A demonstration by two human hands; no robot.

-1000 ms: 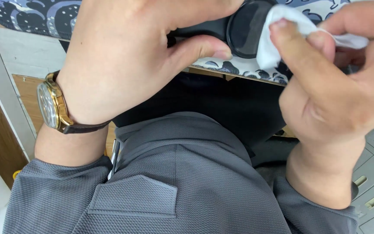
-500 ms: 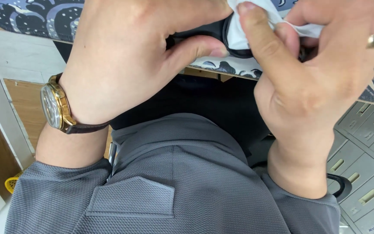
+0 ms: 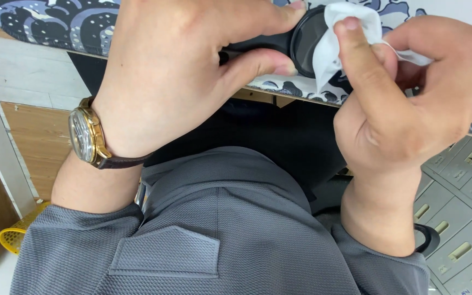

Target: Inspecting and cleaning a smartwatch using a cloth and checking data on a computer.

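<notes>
Left hand [image 3: 192, 71] clamped on black round-lens object [image 3: 301, 41]; right hand [image 3: 411, 104] pinches white wipe [image 3: 340, 38] against lens. Patterned mat on worktop [image 3: 55, 27] under both hands.

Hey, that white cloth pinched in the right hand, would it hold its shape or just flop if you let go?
The white cloth would probably flop: it drapes and creases around the right hand's thumb. It looks thin, so likely very light. It seems to bend against the round black object held by the left hand, suggesting no stiffness.
</notes>
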